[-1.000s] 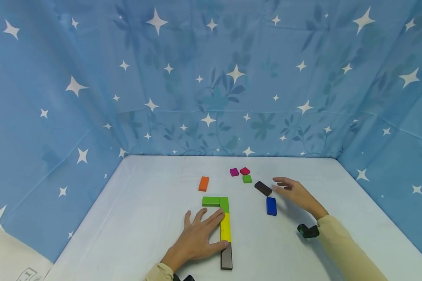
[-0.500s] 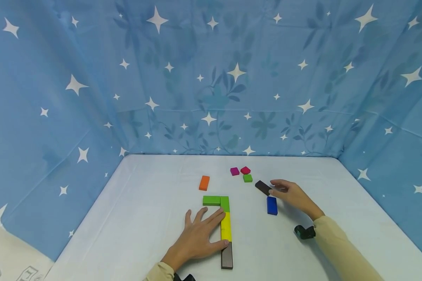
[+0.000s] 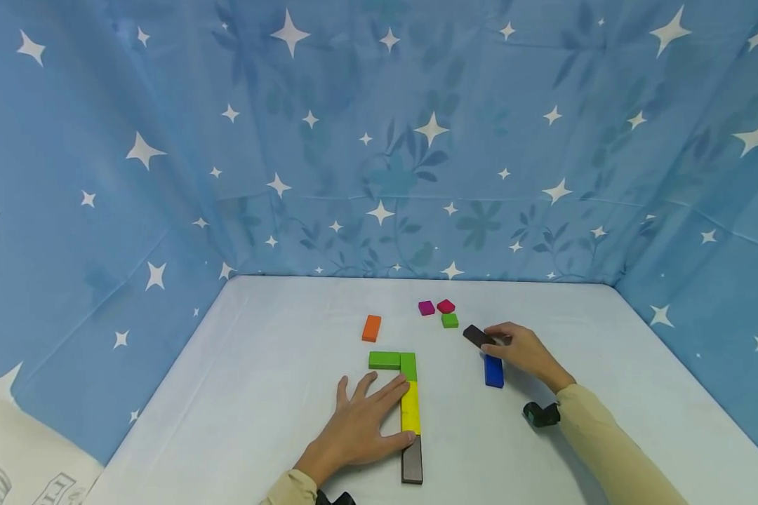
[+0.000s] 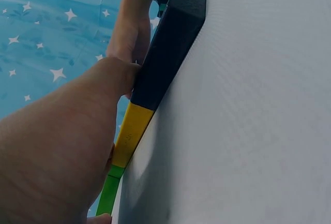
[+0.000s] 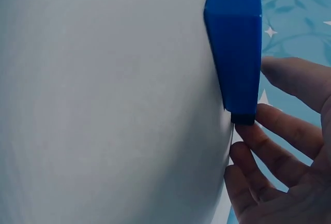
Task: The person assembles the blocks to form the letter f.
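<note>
My left hand lies with fingers spread beside a row of blocks. Its thumb touches the dark grey block and its index fingertip the yellow block. Two green blocks form a corner at the far end: an upright one and a sideways one. My right hand pinches the near end of a black block between thumb and fingers. Right below it lies a blue block. In the right wrist view the blue block hides most of the black block.
An orange block lies beyond the row. Farther back are a purple block, a red block and a small green block. A blue star-patterned curtain surrounds the white table.
My right hand has moved left to the black block, and its thumb and fingers have come round the near end. The left hand stays in place on the row.
</note>
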### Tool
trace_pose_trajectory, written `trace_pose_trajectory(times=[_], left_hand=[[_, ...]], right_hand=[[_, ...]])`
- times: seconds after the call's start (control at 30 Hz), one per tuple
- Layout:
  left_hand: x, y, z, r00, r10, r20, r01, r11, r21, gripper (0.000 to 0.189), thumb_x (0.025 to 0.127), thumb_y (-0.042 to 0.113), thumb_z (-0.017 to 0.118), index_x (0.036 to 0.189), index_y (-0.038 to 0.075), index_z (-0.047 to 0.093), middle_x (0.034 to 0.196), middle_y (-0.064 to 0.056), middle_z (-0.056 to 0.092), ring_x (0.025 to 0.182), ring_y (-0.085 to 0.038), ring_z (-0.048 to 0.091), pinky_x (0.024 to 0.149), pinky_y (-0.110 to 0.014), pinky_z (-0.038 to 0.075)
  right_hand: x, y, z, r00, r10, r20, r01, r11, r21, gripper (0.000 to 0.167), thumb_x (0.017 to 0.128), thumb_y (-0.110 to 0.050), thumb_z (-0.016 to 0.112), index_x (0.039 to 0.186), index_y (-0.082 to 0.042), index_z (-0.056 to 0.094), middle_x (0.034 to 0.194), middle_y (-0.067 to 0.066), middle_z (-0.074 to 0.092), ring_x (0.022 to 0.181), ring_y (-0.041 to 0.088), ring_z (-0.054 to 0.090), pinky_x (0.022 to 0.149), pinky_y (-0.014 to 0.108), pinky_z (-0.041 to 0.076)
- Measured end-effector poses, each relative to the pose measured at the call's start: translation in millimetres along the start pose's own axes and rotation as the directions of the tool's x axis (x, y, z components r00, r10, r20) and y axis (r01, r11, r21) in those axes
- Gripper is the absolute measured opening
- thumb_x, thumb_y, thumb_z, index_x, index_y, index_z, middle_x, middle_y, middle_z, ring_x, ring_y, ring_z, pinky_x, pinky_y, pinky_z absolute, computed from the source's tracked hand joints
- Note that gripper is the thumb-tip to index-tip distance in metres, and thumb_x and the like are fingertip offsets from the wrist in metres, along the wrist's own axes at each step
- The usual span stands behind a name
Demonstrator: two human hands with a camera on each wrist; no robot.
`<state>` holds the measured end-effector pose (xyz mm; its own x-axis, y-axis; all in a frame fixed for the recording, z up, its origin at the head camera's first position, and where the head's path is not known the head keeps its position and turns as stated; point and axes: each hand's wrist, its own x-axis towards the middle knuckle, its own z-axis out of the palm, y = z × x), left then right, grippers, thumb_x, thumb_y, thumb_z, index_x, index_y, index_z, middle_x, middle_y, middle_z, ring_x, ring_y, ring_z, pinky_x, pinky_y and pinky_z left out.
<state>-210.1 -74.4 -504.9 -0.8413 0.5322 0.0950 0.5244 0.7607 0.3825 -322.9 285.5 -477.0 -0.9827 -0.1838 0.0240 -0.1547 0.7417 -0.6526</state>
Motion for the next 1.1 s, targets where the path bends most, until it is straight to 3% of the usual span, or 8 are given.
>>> trace_pose_trajectory(times=[0.23,0.5,0.93,1.1], left_hand=[[-0.7,0.4,-1.7,1.0,-0.001,-0.005,0.001,1.0,0.005,0.08,0.099,0.071,0.056,0.165,0.028,0.046,0.171,0.014,0.037,0.152,-0.041,0.035,0.113,-0.083,0.014],[-1.1,0.7,-1.6,1.0,-0.004,-0.008,0.004,1.0,-0.001,0.08,0.099,0.071,0.056,0.165,0.028,0.046,0.17,0.014,0.037,0.152,-0.041,0.034,0.113,-0.083,0.013],[-0.7,0.0,1.6,1.0,-0.016,0.013,0.016,1.0,-0.014,0.08,0.098,0.072,0.055,0.165,0.03,0.045,0.171,0.015,0.035,0.153,-0.041,0.033,0.114,-0.083,0.009],[-0.6,-0.7,0.4,1.0,-0.009,0.002,0.009,1.0,-0.006,0.079,0.099,0.072,0.056,0.165,0.029,0.046,0.17,0.014,0.037,0.152,-0.042,0.034,0.114,-0.083,0.01]], right_hand=[[6.6,-4.3,3.0,0.998,-0.055,-0.032,0.053,0.996,-0.07,0.043,0.096,-0.018,0.08,0.127,0.009,0.071,0.124,0.026,0.068,0.111,0.041,0.064,0.099,0.059,0.054],[14.0,-2.6,-0.2,0.993,-0.113,-0.045,0.109,0.989,-0.099,0.033,0.093,-0.009,0.08,0.118,0.012,0.074,0.106,0.018,0.071,0.092,0.03,0.062,0.085,0.05,0.057],[19.0,-7.4,-6.3,0.994,-0.111,0.015,0.112,0.99,-0.084,0.033,0.097,-0.009,0.078,0.123,0.009,0.074,0.103,0.014,0.07,0.092,0.029,0.06,0.083,0.045,0.055],[21.2,-19.4,-3.2,0.984,-0.178,0.02,0.179,0.983,-0.05,0.03,0.096,-0.007,0.077,0.122,0.009,0.074,0.096,0.008,0.066,0.088,0.026,0.058,0.079,0.041,0.052]])
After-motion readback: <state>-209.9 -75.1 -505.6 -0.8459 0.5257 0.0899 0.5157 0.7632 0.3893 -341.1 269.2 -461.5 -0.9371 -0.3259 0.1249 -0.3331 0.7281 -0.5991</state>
